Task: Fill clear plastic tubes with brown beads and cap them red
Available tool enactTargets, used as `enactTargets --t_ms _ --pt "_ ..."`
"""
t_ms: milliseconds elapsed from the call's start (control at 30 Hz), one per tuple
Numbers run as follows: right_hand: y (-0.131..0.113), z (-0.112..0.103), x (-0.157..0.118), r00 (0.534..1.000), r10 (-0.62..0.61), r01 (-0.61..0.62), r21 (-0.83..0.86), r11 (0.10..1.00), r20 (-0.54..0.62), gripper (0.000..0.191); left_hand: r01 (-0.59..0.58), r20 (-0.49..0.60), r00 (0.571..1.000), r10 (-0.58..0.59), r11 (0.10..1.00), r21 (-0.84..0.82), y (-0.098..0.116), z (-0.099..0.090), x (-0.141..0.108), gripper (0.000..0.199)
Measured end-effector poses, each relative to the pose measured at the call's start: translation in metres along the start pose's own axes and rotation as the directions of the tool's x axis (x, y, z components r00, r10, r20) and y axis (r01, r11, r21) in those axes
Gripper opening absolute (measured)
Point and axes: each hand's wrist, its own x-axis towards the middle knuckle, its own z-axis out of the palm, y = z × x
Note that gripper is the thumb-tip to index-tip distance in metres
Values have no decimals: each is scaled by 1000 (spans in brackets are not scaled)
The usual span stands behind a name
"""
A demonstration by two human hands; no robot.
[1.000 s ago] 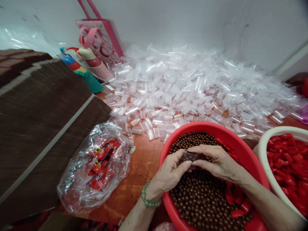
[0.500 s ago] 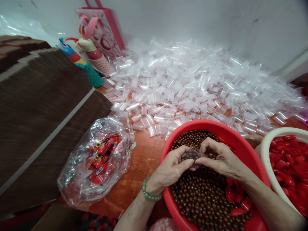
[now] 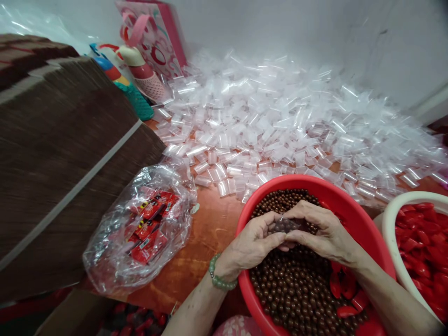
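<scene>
My left hand (image 3: pixel 252 241) and my right hand (image 3: pixel 324 232) meet above a red basin (image 3: pixel 371 233). Between their fingertips is a small clear plastic pouch (image 3: pixel 284 226), with dark shapes showing in or through it. Both hands are closed on it, the left at its left end and the right at its right end. Under them the basin holds many round brown balls (image 3: pixel 292 287). Several shiny red pieces (image 3: pixel 350 284) lie among the balls, below my right wrist. A green bead bracelet (image 3: pixel 219 275) circles my left wrist.
Small clear plastic sleeves (image 3: pixel 266 116) lie heaped along the wall. A white tub (image 3: pixel 392 224) of red pieces stands right. To the left are a clear bag (image 3: pixel 105 261) with red packets, a strapped brown stack (image 3: pixel 70 130), bottles (image 3: pixel 145 74) and a pink bag (image 3: pixel 157 42).
My right fingers have come down and closed over the pouch's right end; the pouch shows more between the hands. The view has shifted slightly.
</scene>
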Motion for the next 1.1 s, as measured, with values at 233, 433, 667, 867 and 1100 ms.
enactTargets --t_ms 233,433,667,867,1100 --pt "-2 -2 2 997 69 -70 37 997 36 20 -9 4 1000 9 1000 -18 0 0 0 33" --pt "-1 -5 0 999 39 -39 -1 999 22 34 -25 -8 1000 24 997 -70 4 -2 -1 37" --pt "2 -3 2 992 112 -100 170 980 -64 22 29 -37 999 -35 988 -149 6 0 -1 37" --pt "-1 1 1 963 238 -197 275 941 -124 16 49 -26 998 -53 989 -142 7 1 -1 35" --pt "-4 -4 -5 941 339 -307 392 867 -14 22 24 -15 1000 -25 996 -88 7 2 -2 36"
